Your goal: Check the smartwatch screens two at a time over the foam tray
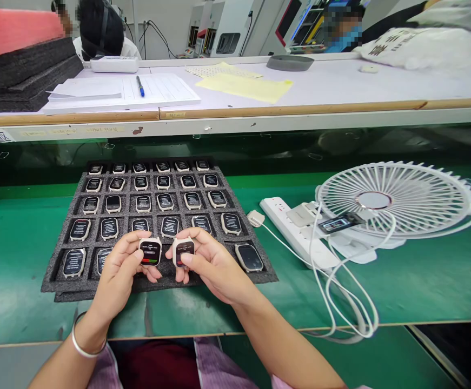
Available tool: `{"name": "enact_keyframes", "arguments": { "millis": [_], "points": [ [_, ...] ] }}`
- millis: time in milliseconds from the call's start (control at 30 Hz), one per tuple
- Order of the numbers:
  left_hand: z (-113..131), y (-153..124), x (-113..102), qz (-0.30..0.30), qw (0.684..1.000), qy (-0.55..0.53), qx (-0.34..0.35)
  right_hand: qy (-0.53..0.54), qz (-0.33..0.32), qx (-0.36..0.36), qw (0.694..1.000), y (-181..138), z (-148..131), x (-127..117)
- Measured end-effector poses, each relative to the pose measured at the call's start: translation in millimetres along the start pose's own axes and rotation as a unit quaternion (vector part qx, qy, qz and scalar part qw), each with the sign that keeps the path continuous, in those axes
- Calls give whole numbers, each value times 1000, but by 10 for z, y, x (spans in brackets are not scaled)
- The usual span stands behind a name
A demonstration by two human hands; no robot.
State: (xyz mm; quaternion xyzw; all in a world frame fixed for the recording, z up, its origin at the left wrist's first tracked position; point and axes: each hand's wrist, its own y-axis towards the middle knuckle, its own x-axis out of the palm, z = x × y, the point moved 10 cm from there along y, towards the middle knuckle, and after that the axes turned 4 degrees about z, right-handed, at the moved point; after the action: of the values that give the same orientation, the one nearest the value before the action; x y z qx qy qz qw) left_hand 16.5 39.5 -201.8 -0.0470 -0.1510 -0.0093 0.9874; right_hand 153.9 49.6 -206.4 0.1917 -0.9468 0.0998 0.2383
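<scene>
Between its thumb and fingers my left hand (120, 266) grips a smartwatch (151, 247) without a strap; the lit screen shows text and a green bar at the bottom. My right hand (213, 265) holds a second smartwatch (185, 247), with the thumb over the lower part of its screen, where some red shows. Both hands are above the front of a dark grey foam tray (235, 281). Rows of similar watch cases sit in its pockets, most with lit text, and one at the front right (249, 257) has a dark screen. My hands hide several front pockets.
To the right lie a white power strip (278, 216), a white fan (422, 200) and looped white cables (365, 319). A raised shelf (320, 86) behind carries papers (158, 89), a blue pen (140, 86), black foam (16, 81) and a grey dish (290, 62). Other people are beyond it.
</scene>
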Motion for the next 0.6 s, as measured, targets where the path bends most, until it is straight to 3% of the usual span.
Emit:
{"name": "enact_keyframes", "arguments": {
  "millis": [300, 433, 600],
  "points": [
    [10, -15, -5, 2, 999, 46, 19, -15, 11, 8, 1000, -8, 22, -12],
    [14, -12, 42, 0, 995, 97, 18, 27, 26, 23, 999, -2, 24, -44],
    [20, 18, 112, -30, 995, 92, 32, 31, 28, 6, 999, 19, -8, -55]
  ]
}}
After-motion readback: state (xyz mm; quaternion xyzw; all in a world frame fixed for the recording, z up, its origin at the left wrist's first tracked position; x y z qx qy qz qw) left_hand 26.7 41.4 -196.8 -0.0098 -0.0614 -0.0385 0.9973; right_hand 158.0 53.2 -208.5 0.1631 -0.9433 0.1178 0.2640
